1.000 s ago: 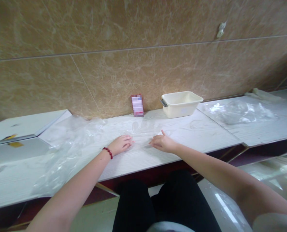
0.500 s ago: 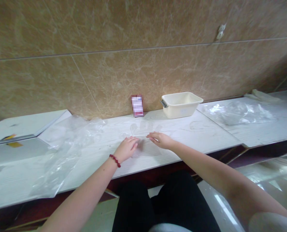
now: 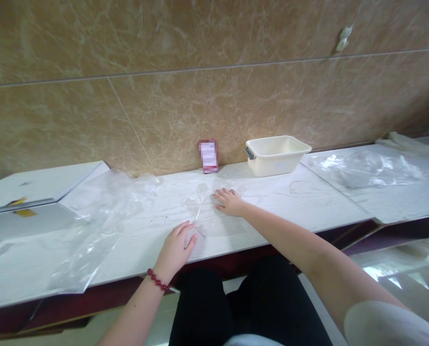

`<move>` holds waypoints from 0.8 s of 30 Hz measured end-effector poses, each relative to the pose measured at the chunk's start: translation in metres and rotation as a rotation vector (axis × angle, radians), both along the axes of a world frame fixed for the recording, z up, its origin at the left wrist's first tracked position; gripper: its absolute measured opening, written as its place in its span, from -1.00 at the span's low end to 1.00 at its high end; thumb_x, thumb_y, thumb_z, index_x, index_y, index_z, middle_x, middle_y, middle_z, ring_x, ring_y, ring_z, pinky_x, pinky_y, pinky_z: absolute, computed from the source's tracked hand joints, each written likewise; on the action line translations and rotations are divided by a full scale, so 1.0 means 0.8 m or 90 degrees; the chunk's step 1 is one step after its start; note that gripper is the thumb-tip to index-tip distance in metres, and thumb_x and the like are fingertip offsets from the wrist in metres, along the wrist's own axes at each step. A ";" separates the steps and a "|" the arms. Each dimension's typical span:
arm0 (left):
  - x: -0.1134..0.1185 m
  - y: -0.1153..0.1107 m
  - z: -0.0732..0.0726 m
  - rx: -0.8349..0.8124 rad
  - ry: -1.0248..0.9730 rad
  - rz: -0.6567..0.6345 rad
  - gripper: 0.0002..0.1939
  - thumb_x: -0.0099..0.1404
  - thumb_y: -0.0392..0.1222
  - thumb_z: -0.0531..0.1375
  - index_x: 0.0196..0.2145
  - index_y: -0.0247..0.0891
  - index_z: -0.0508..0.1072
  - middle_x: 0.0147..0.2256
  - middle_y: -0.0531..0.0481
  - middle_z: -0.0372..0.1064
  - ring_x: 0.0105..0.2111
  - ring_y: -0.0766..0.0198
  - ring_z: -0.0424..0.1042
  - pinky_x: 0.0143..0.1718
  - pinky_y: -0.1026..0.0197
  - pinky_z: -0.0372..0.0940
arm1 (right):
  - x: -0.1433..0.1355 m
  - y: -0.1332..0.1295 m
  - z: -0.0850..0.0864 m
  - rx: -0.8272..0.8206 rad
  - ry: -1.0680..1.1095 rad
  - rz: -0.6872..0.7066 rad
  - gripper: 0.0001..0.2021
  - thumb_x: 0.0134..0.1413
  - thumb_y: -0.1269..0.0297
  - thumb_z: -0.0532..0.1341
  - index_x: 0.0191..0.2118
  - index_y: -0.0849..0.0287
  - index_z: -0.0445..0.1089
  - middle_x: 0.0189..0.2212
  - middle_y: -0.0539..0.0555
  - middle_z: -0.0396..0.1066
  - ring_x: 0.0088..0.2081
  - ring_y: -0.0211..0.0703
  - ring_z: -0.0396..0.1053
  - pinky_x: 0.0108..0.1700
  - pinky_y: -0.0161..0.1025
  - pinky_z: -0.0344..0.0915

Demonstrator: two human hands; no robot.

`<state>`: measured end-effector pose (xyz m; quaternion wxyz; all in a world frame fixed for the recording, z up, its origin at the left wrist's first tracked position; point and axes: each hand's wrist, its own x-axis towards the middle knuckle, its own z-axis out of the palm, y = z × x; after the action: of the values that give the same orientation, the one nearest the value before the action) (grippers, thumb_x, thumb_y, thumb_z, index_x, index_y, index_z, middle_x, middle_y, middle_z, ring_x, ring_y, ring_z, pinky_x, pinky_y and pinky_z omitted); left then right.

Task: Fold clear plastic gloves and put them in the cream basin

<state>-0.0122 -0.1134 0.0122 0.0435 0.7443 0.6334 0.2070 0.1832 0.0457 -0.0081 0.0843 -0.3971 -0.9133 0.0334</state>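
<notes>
A thin clear plastic piece point(image 3: 202, 191), perhaps a bag or sheet with rounded outlines, lies on the white wood-grain tabletop point(image 3: 272, 204). My right hand point(image 3: 229, 202) rests palm down on its right side, fingers spread. Nearer the front edge, my left hand point(image 3: 176, 247), with a red bead bracelet point(image 3: 158, 279) at the wrist, touches the plastic's near left part. Its fingers are loosely apart. The plastic's exact outline is hard to make out against the white surface.
A cream plastic bin point(image 3: 275, 163) and a small red-and-white packet point(image 3: 208, 157), its face blurred, stand by the marble wall. Crumpled clear plastic point(image 3: 102, 218) lies left beside an opened white box point(image 3: 41, 187). More clear plastic point(image 3: 376, 168) lies at the right.
My left hand has moved back toward the front edge. My right hand has shifted slightly forward and flattened with its fingers spread. The clear plastic between them shows more fully.
</notes>
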 end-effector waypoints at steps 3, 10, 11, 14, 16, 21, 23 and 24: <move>-0.010 -0.008 -0.007 0.028 -0.039 0.083 -0.61 0.15 -0.06 -0.06 -0.10 -0.24 0.28 -0.12 -0.15 0.25 -0.10 0.15 0.22 -0.03 0.14 0.09 | 0.001 -0.001 -0.004 0.018 0.010 -0.005 -0.46 0.03 -0.05 -0.17 0.12 0.05 -0.05 0.13 0.09 -0.13 0.12 0.05 -0.18 0.05 0.09 -0.21; 0.017 0.007 -0.031 -0.005 -0.014 0.171 -0.50 0.02 0.09 0.05 -0.17 -0.32 0.33 -0.03 -0.28 0.13 0.00 -0.11 0.02 -0.05 -0.11 -0.01 | -0.001 0.000 -0.006 0.019 0.000 -0.012 -0.44 0.01 -0.08 -0.19 0.12 0.05 -0.06 0.13 0.08 -0.13 0.13 0.07 -0.19 0.06 0.10 -0.24; 0.023 0.012 -0.031 -0.025 -0.019 0.181 -0.51 0.02 0.08 0.06 -0.18 -0.31 0.34 -0.02 -0.28 0.12 0.01 -0.13 0.00 -0.05 -0.14 -0.04 | -0.001 0.000 -0.006 0.020 -0.003 -0.014 -0.44 0.01 -0.08 -0.19 0.12 0.05 -0.06 0.13 0.07 -0.13 0.13 0.06 -0.19 0.06 0.09 -0.23; 0.037 0.023 -0.023 -0.065 -0.083 0.175 -0.59 0.03 0.00 0.08 -0.20 -0.27 0.35 -0.05 -0.23 0.16 0.01 -0.07 0.02 -0.04 -0.13 -0.09 | -0.002 -0.002 -0.006 0.041 -0.015 -0.025 -0.44 0.02 -0.08 -0.20 0.12 0.04 -0.07 0.13 0.05 -0.13 0.13 0.05 -0.19 0.06 0.07 -0.22; 0.044 0.028 -0.015 -0.061 -0.195 0.167 -0.60 0.04 -0.07 0.09 -0.16 -0.27 0.30 -0.11 -0.19 0.23 -0.05 0.05 0.14 -0.06 -0.02 -0.01 | -0.003 -0.003 -0.007 0.061 -0.022 -0.033 -0.45 0.02 -0.08 -0.21 0.12 0.03 -0.08 0.13 0.04 -0.13 0.13 0.03 -0.18 0.06 0.06 -0.22; 0.049 0.038 -0.008 -0.089 -0.495 0.143 -0.52 0.05 -0.15 0.12 -0.05 -0.24 0.15 -0.33 -0.08 0.34 -0.34 0.25 0.33 -0.25 0.17 0.17 | -0.003 -0.003 -0.011 0.072 -0.026 -0.035 -0.43 0.02 -0.09 -0.24 0.12 0.02 -0.08 0.13 0.03 -0.13 0.13 0.02 -0.17 0.06 0.06 -0.22; 0.049 0.042 -0.009 -0.093 -0.550 0.127 -0.62 0.03 -0.19 0.13 -0.15 -0.24 0.24 -0.39 -0.04 0.32 -0.38 0.29 0.33 -0.28 0.20 0.19 | -0.003 -0.002 -0.011 0.068 -0.027 -0.033 -0.43 0.01 -0.10 -0.25 0.12 0.02 -0.09 0.14 0.02 -0.13 0.13 0.02 -0.18 0.06 0.06 -0.23; 0.049 0.043 -0.009 -0.096 -0.593 0.130 -0.66 0.02 -0.21 0.14 -0.19 -0.24 0.26 -0.40 -0.03 0.31 -0.40 0.31 0.33 -0.30 0.22 0.20 | -0.003 -0.002 -0.011 0.066 -0.028 -0.033 -0.43 0.01 -0.10 -0.25 0.12 0.02 -0.09 0.14 0.02 -0.14 0.13 0.02 -0.18 0.06 0.07 -0.23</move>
<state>0.0269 -0.0791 0.0052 0.3557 0.5010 0.6299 0.4750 0.1807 0.0443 -0.0171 0.0853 -0.4164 -0.9048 -0.0251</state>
